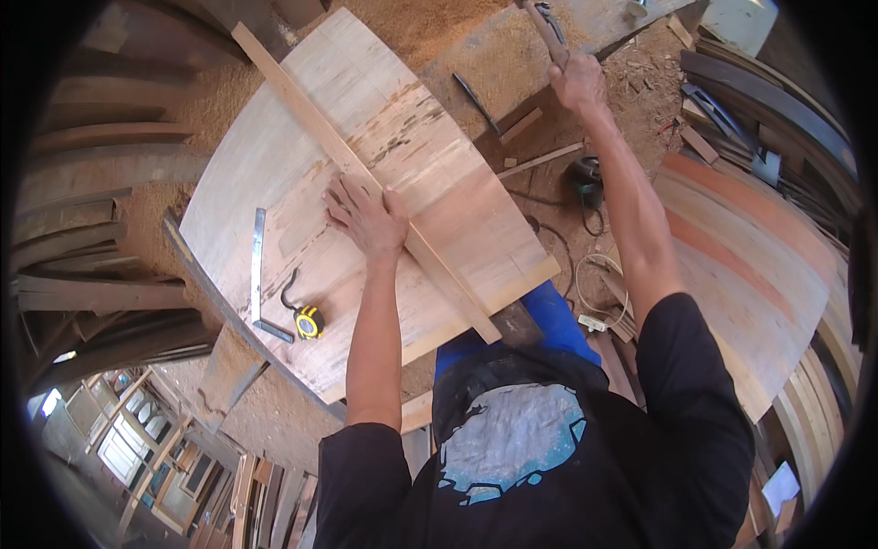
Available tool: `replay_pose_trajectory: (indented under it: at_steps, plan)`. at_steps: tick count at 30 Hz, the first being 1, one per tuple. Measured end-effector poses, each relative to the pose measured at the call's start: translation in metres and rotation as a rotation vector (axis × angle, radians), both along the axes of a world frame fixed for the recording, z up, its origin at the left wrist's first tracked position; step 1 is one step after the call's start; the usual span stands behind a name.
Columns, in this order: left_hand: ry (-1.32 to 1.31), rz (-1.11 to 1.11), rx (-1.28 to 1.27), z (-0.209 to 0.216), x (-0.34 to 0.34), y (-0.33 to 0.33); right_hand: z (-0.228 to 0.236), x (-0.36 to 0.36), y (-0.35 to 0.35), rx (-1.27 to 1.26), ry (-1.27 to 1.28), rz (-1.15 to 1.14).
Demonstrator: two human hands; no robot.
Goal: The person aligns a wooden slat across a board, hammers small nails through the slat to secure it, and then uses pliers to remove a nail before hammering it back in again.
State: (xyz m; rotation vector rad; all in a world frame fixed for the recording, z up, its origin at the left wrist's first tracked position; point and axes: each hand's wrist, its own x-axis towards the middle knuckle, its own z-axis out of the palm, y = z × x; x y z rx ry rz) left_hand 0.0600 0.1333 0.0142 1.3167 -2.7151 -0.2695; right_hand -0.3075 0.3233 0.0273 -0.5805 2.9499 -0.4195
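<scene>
A wide pale wooden panel (311, 174) with dark stains lies before me. Across it runs a long narrow wood strip (302, 108), reaching past the panel's near and far edges. My left hand (368, 217) rests flat over the strip, fingers spread on the panel to its left and thumb toward its right side. Out to the far right, my right hand (581, 84) is closed round a wooden-handled tool (546, 32); its kind is unclear near the view's edge. On the panel's left part lie a metal try square (258, 265) and a yellow-and-black tape measure (309, 321).
Beyond the panel is a sawdust-covered plank (512, 69) with a dark slim tool (476, 102) on it. A dark corded power tool (585, 176) sits on the floor. Another panel (741, 265) lies at right. Curved timber (119, 169) is stacked at left.
</scene>
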Motion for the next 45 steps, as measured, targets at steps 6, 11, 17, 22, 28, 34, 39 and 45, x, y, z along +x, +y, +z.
replay_pose_trajectory:
  at_steps: [6,11,17,22,28,34,39,45]
  plan:
    - [-0.011,0.018,0.033,0.004,-0.004,0.004,-0.032,-0.013,0.007,0.045,-0.074,0.059]
    - [-0.008,0.028,0.037,0.002,-0.005,0.005,-0.017,0.001,0.015,0.054,-0.092,0.031]
    - [0.012,0.045,0.009,0.001,-0.005,0.004,0.020,0.095,0.035,-0.434,0.156,0.242]
    - [0.045,0.043,-0.033,0.000,-0.002,0.001,0.067,0.216,0.006,-0.475,-0.233,0.270]
    - [0.112,0.059,0.046,0.007,-0.002,0.003,0.051,0.247,-0.039,-0.457,-0.037,0.579]
    - [0.174,0.080,0.103,0.006,0.001,0.002,0.065,0.254,-0.056,-0.284,-0.228,0.576]
    - [0.162,0.076,0.148,0.007,0.000,0.002,0.063,0.253,-0.062,-0.204,-0.255,0.570]
    - [0.135,0.071,0.145,0.010,0.000,0.002,0.053,0.258,-0.058,-0.511,-0.139,0.633]
